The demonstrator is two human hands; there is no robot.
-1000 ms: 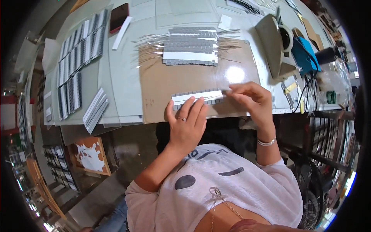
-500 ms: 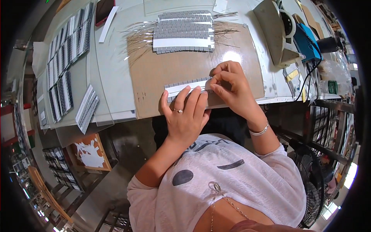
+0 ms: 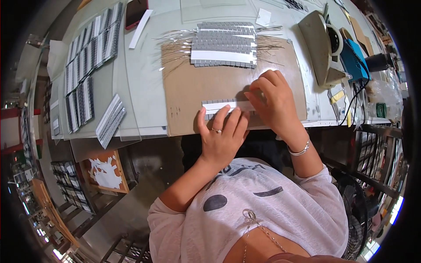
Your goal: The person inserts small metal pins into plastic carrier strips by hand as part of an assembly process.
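My left hand lies with fingers spread over a white strip edged with small grey tiles, its fingertips resting on the strip. The strip is near the front of a brown board. At the strip's right end, my right hand has its thumb and fingers pinched together, slightly raised. Whatever they hold is hidden, and a pale blurred length shows between the two hands. Farther back on the board sits a stack of similar grey-tiled strips, with thin wires sticking out at both sides.
Rows of grey-and-white strips cover the left of the table, with a smaller bundle nearer me. A phone and a loose white strip lie at the back. To the right are a beige tape dispenser and a blue box.
My right hand has lifted slightly away from the strip's right end. My left hand keeps its place on the strip. The whole view has shifted, moving the scene rightward in the picture.
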